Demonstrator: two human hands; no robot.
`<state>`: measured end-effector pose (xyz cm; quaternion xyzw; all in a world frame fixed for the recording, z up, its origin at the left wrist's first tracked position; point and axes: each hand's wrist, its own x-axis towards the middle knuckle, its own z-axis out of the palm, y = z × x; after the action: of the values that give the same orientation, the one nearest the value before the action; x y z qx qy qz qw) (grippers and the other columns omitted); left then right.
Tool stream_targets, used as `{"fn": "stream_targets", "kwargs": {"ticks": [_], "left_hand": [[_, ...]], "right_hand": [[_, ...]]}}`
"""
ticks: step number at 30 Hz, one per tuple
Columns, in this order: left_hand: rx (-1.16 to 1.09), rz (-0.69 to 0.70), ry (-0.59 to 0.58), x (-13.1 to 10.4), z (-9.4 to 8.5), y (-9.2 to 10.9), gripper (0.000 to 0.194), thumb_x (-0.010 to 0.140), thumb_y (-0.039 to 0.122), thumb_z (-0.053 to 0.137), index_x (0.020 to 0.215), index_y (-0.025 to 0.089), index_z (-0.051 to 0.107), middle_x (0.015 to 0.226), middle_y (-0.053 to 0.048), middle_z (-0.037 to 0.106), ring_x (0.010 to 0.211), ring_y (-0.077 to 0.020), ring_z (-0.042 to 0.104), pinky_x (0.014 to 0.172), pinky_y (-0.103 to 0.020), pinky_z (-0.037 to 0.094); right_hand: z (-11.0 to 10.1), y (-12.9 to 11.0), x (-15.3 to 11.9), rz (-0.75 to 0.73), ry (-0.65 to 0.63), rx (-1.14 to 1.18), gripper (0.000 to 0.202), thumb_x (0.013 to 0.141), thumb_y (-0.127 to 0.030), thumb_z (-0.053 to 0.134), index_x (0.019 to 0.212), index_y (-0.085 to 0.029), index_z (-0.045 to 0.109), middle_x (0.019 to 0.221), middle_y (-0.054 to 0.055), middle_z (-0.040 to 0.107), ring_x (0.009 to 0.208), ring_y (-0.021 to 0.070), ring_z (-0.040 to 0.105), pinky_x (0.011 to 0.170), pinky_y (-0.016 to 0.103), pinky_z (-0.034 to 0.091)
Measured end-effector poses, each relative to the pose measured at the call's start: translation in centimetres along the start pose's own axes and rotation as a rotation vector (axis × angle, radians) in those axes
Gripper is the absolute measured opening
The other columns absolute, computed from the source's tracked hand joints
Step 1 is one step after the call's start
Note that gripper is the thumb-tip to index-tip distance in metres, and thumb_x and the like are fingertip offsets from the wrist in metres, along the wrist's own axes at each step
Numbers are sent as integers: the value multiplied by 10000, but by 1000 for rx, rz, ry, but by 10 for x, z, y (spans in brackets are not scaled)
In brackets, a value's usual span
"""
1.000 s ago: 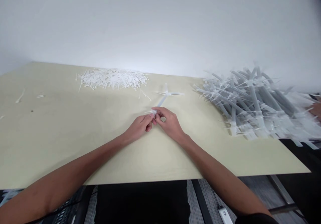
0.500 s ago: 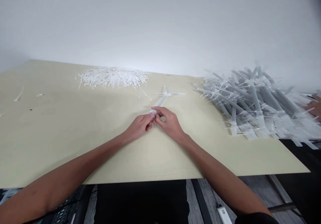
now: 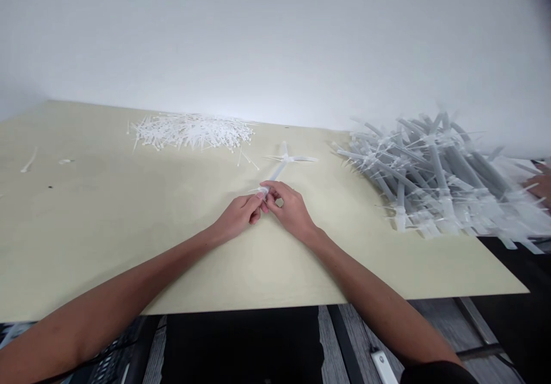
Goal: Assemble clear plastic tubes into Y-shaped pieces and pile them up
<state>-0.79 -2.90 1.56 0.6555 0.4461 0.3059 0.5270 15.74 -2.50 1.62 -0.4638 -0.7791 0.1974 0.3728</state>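
Note:
Mid-table, my left hand (image 3: pixel 241 213) and my right hand (image 3: pixel 289 207) meet at the near end of a translucent plastic strip (image 3: pixel 279 170). Thumb and fingers of the left hand pinch that end from the left. The right hand's fingertips close on the same end from the right, and a small gap shows inside their curl. Beyond my hands the strip slants away to the far right, with thin tails spreading crosswise at its far end. What lies right between the fingertips is largely hidden.
White cable ties (image 3: pixel 193 132) lie heaped at the back. A large pile of grey, tied plastic strips (image 3: pixel 434 177) covers the right side, some overhanging the edge. Another person's hand (image 3: pixel 540 183) is at the far right. A loose tie (image 3: pixel 29 160) lies at the left.
Both hands keep their pinch at nearly the same place. The strip's far end has tilted up slightly. The view has shifted a little.

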Motion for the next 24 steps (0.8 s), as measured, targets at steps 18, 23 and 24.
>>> {"fn": "stream_targets", "kwargs": {"ticks": [18, 23, 24], "left_hand": [[302, 63, 74, -4, 7, 2, 353, 930, 449, 259, 702, 201, 365, 614, 25, 434, 548, -123, 392, 538, -277, 253], [397, 83, 71, -2, 7, -1, 322, 933, 425, 256, 719, 206, 354, 602, 27, 424, 548, -132, 394, 554, -280, 269], [424, 90, 78, -2, 7, -2, 312, 933, 419, 259, 726, 207, 358, 605, 26, 425, 555, -136, 396, 560, -280, 274]], "right_hand": [[-7, -10, 0, 121, 6, 81, 228, 842, -237, 456, 1054, -230, 541, 802, -8, 645, 749, 133, 636, 749, 259, 480], [-7, -11, -1, 159, 15, 83, 194, 848, -270, 465, 1020, -230, 544, 755, -14, 654, 714, 128, 641, 740, 257, 488], [-8, -12, -1, 167, 15, 74, 188, 851, -285, 466, 1013, -232, 546, 752, -15, 655, 707, 129, 641, 731, 257, 488]]}}
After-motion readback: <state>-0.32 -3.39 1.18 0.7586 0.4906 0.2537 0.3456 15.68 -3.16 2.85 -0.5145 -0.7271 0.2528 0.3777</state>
